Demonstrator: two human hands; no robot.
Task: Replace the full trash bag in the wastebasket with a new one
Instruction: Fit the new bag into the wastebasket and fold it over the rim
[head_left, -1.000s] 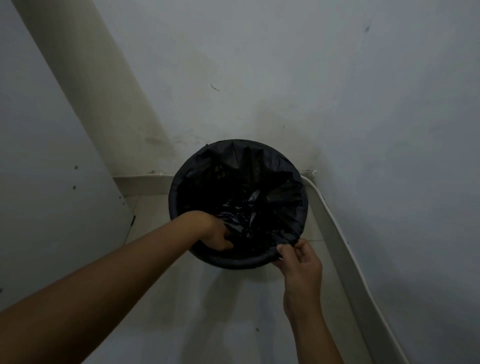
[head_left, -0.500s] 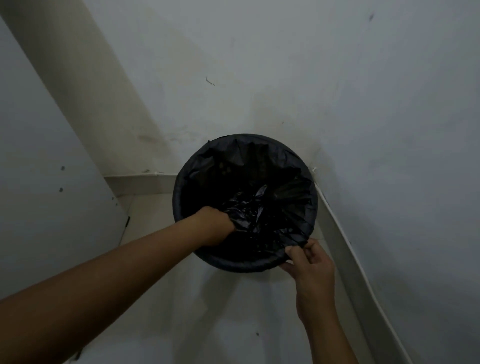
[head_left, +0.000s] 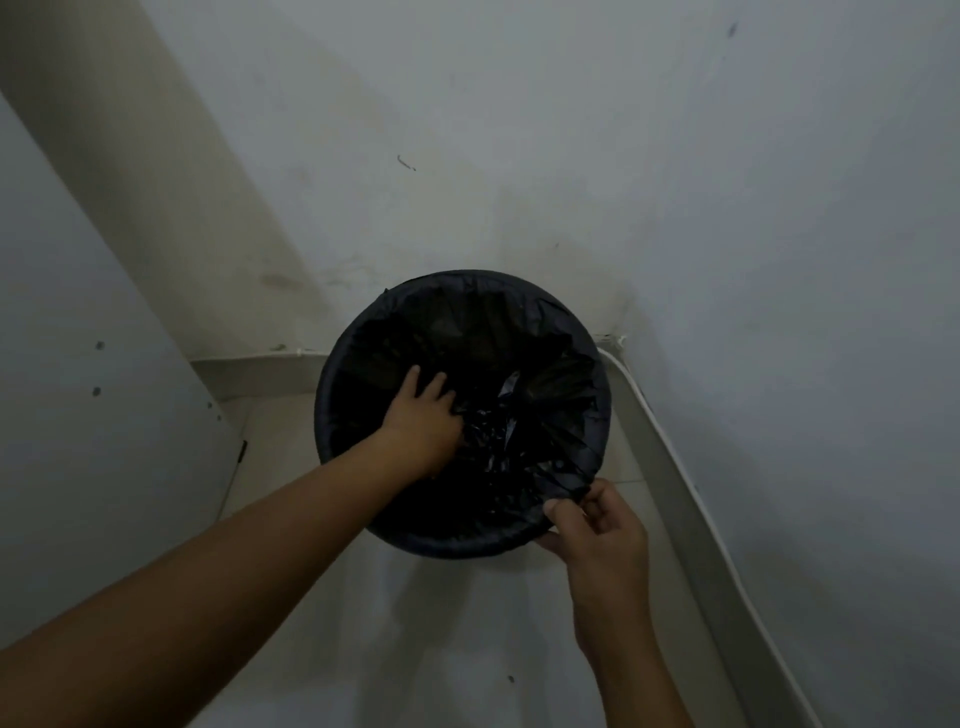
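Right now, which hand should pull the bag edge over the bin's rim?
Probably the right hand. It already pinches the black bag's edge at the near rim of the wastebasket. The left hand is down inside the bin, pressing on the bag, farther from the rim.

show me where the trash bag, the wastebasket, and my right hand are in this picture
trash bag (head_left: 545, 384): head view, on the crumpled black plastic inside the bin.
wastebasket (head_left: 467, 545): head view, on the near outer rim.
right hand (head_left: 605, 535): head view, on the back of the hand.
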